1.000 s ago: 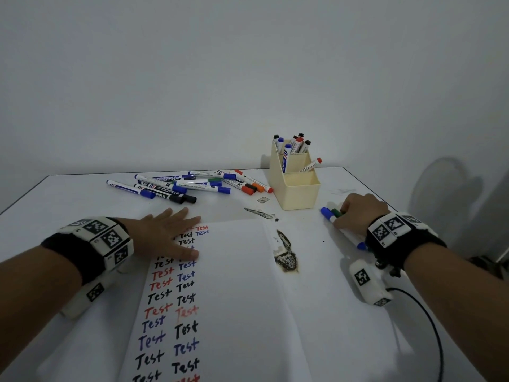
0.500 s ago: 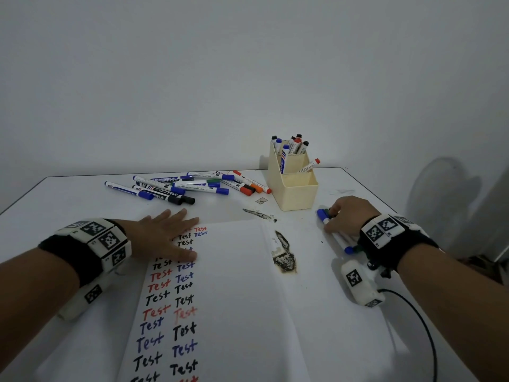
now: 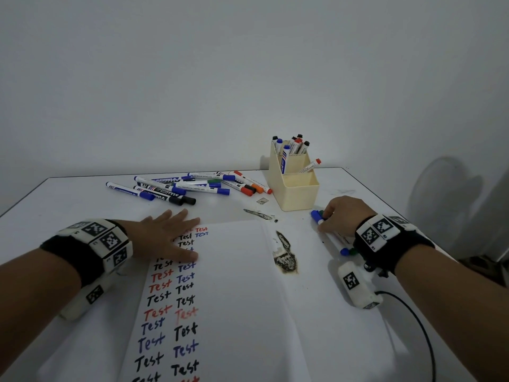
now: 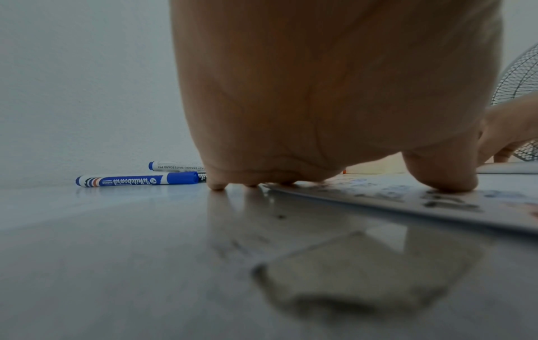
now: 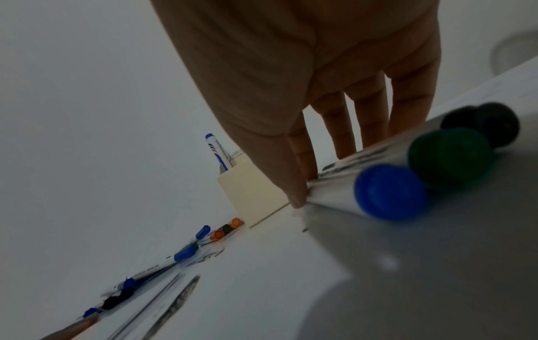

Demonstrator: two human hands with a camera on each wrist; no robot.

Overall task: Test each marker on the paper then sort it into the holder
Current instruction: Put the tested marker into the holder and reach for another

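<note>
White desk (image 3: 82, 194), bare wall behind. Left hand (image 3: 162, 238) flat, fingers straight, pressing paper (image 3: 234, 299) (rows of "Test"). Right hand (image 3: 341, 216) curled round blue marker (image 3: 319, 217), beside green one (image 5: 448, 156), near cream holder (image 3: 297, 194).

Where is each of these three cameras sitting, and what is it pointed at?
Head: worn high, looking down the table; both forearms show, left hand flat on the paper.
Left wrist: table level, under the palm, facing a blue marker.
Right wrist: behind the right hand, on three markers.
Shared: the holder.
</note>
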